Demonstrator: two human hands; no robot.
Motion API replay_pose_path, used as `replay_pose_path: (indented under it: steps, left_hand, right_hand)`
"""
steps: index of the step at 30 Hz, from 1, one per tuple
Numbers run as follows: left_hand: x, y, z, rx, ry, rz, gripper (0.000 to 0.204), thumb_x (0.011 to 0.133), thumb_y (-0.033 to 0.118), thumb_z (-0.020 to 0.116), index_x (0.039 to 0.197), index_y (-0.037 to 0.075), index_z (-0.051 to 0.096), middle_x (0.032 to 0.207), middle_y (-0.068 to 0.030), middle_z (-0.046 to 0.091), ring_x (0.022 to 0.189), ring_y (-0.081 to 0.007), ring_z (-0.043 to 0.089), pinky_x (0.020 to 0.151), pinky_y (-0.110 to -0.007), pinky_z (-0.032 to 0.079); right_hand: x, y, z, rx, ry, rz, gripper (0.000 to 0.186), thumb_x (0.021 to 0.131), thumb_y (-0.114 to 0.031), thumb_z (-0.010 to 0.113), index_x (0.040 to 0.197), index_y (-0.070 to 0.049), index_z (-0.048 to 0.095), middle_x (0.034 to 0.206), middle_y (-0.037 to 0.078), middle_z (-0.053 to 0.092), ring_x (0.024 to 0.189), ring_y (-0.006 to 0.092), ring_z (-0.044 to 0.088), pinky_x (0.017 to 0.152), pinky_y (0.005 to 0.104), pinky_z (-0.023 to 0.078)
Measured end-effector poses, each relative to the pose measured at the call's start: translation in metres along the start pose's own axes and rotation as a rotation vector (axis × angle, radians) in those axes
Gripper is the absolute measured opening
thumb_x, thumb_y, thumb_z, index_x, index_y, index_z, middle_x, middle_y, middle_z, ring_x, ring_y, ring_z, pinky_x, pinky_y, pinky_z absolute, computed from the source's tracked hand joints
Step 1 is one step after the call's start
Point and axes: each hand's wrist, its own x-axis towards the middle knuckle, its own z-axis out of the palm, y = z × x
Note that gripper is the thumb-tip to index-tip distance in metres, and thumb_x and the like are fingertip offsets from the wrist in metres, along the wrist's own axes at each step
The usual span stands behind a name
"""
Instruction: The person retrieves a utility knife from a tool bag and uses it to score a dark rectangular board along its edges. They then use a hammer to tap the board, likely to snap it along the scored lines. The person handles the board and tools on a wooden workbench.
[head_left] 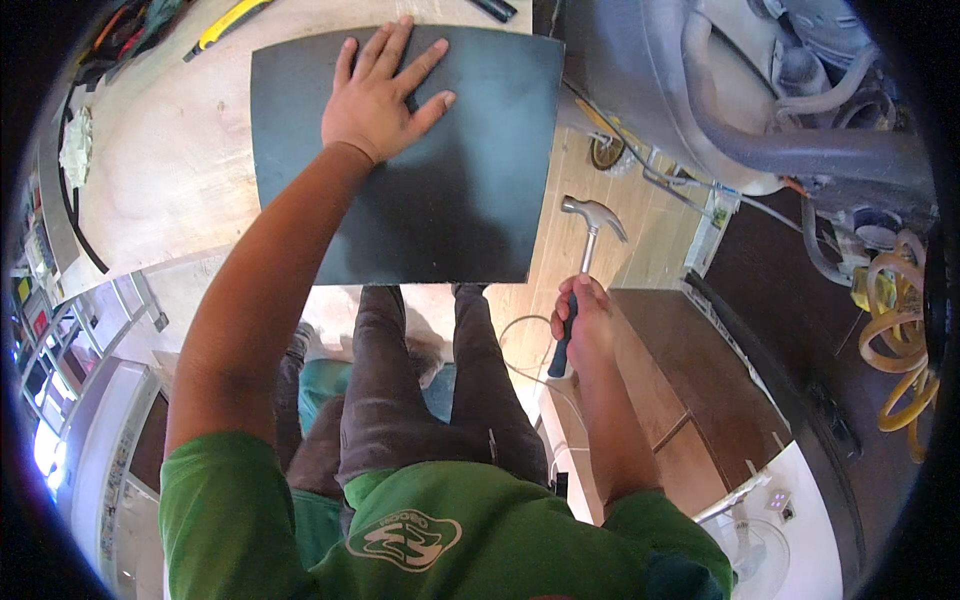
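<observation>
A dark grey, flat panel point(470, 170) lies on the pale wooden work table, its near edge toward my body and its right edge reaching past the table. Flat on its far part rests my left hand point(378, 95), palm down with the fingers spread. My right hand point(588, 318) is closed round the dark grip of a claw hammer point(591, 225), to the right of the panel. The hammer stands upright in my grasp, its metal head up and apart from the panel.
The work table point(180, 150) carries a yellow utility knife point(225, 28), a crumpled white wad point(76, 145) and a black strip point(88, 235). Machinery with thick hoses point(780, 150) fills the right, beside a coiled yellow hose point(900, 340). A metal frame point(110, 310) stands at left.
</observation>
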Motion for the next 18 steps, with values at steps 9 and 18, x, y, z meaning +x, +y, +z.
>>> replay_pose_path:
  steps: [9, 18]
  left_hand:
    - [0.002, -0.004, -0.007, -0.101, 0.027, 0.017, 0.06, 0.091, 0.058, 0.057, 0.144, 0.03, 0.053, 0.16, -0.0125, 0.033, 0.146, -0.0301, 0.033, 0.119, -0.056, 0.02]
    - [-0.007, -0.012, -0.006, -0.234, -0.029, -0.024, 0.064, 0.091, 0.059, 0.055, 0.145, 0.024, 0.052, 0.158, -0.013, 0.037, 0.147, -0.0275, 0.031, 0.12, -0.056, 0.017]
  right_hand:
    - [-0.022, -0.041, 0.027, -0.222, -0.093, -0.3, 0.021, 0.099, -0.022, 0.064, 0.087, -0.008, 0.055, 0.062, 0.0, 0.049, 0.048, 0.0102, 0.049, 0.045, 0.0252, 0.038]
    - [-0.001, -0.148, 0.167, -0.957, -0.285, -0.954, 0.017, 0.094, -0.015, 0.067, 0.1, 0.0, 0.061, 0.081, 0.007, 0.064, 0.071, 0.0192, 0.063, 0.064, 0.0311, 0.05]
